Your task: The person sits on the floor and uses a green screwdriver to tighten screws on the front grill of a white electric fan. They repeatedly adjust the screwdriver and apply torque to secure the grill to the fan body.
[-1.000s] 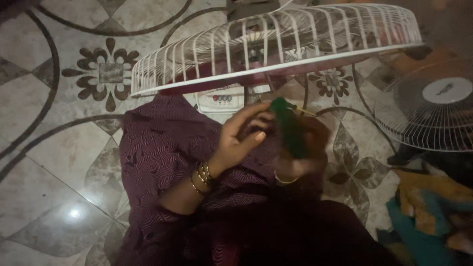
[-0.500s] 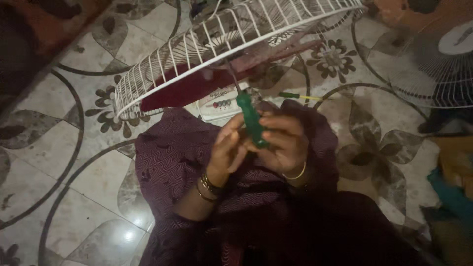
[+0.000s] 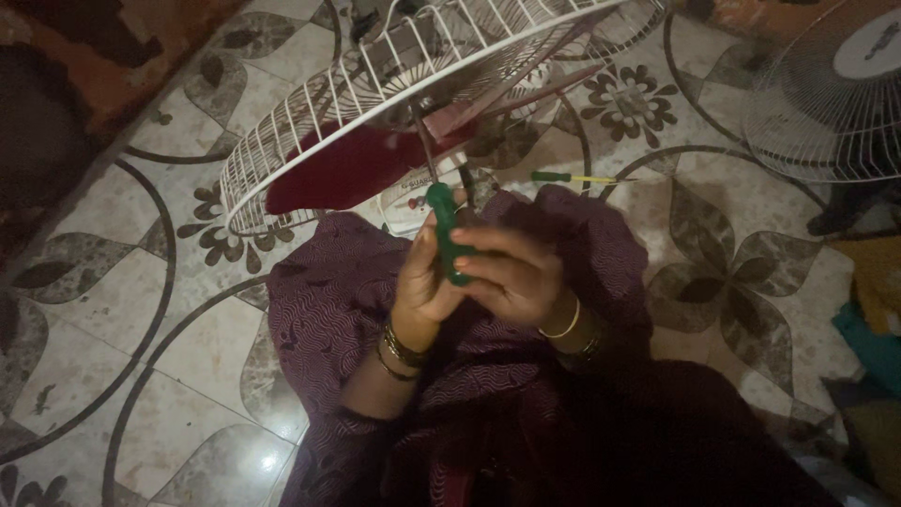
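while both hands (image 3: pixel 474 277) grip it, the green screwdriver (image 3: pixel 445 230) points upright toward the fan guard (image 3: pixel 310 122).

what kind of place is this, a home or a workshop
Probably a home floor used for fan repair, not a proper workshop. The person sits on patterned floor tiles, both hands on a green-handled screwdriver under a white fan guard, with a second fan guard and spare screwdriver nearby.

White fan guard (image 3: pixel 310 141) close above both hands, bare floor (image 3: pixel 122 310) leftward.

Screwdriver (image 3: pixel 447 235) between hands (image 3: pixel 479 282), below fan guard (image 3: pixel 375 103).
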